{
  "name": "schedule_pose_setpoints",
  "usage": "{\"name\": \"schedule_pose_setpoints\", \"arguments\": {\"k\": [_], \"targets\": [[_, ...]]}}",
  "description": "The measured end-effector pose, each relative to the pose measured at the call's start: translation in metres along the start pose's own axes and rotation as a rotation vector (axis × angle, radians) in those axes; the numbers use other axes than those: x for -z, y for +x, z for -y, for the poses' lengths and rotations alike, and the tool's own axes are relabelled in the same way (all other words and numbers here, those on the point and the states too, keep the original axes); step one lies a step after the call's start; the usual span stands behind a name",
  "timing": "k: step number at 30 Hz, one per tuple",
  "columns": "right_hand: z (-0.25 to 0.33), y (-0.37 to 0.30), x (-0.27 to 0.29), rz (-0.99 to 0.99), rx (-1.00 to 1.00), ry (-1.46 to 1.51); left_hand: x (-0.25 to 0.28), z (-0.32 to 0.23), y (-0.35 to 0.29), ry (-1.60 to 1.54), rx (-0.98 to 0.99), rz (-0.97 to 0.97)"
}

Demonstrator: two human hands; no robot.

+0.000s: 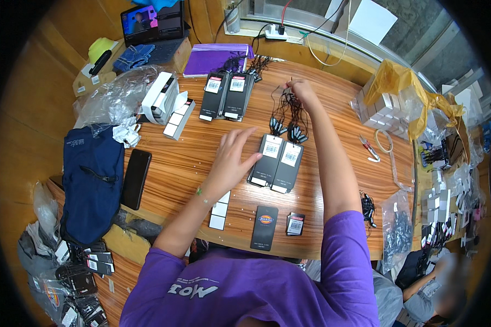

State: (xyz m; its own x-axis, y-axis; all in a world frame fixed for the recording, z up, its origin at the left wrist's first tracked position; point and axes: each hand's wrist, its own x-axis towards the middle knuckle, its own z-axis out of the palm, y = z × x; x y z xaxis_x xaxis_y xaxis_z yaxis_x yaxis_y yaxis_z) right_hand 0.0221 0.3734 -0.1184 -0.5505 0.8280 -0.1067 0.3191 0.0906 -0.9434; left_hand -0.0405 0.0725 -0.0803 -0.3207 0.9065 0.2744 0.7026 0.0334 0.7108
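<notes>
Two side-by-side stacks of dark grey hang tags, a left stack (262, 170) and a right stack (285, 177), lie in front of me with white barcode labels on top. My left hand (232, 158) is open beside the left stack, fingers apart, its thumb at the stack's edge. Beyond the tags, my right hand (303, 91) is closed on their black strings (293, 111), which bunch toward me. Nearer my body lie a single dark hang tag (264, 233), a small pile of labelled cards (295, 224) and a strip of white labels (219, 211) below my left wrist.
More tag stacks (223, 98) stand far left, beside label rolls (161, 98) and a purple folder (213, 59). A phone (136, 180) and navy bag (91, 185) lie left. White boxes (384, 111), snips (369, 147) and tape (383, 140) are right. Another person sits lower right.
</notes>
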Motion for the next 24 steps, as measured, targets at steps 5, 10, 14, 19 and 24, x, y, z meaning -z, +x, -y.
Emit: {"name": "schedule_pose_setpoints", "arguments": {"k": [5,10,14,19,24], "targets": [[-0.009,-0.010,0.006,-0.246,0.183,-0.347,0.012,-0.015,-0.041,0.071,-0.037,0.088],[0.003,-0.113,0.038,-0.115,0.317,-0.237,0.017,-0.034,-0.077,0.197,-0.122,0.344],[0.008,-0.242,0.036,0.164,0.099,-0.263,0.006,-0.031,-0.094,0.157,-0.150,0.416],[-0.013,-0.339,0.033,0.174,0.183,-0.555,-0.016,-0.027,-0.099,0.126,-0.126,0.418],[-0.020,-0.363,0.024,0.056,0.300,-0.700,-0.019,-0.028,-0.102,0.135,-0.158,0.420]]}}
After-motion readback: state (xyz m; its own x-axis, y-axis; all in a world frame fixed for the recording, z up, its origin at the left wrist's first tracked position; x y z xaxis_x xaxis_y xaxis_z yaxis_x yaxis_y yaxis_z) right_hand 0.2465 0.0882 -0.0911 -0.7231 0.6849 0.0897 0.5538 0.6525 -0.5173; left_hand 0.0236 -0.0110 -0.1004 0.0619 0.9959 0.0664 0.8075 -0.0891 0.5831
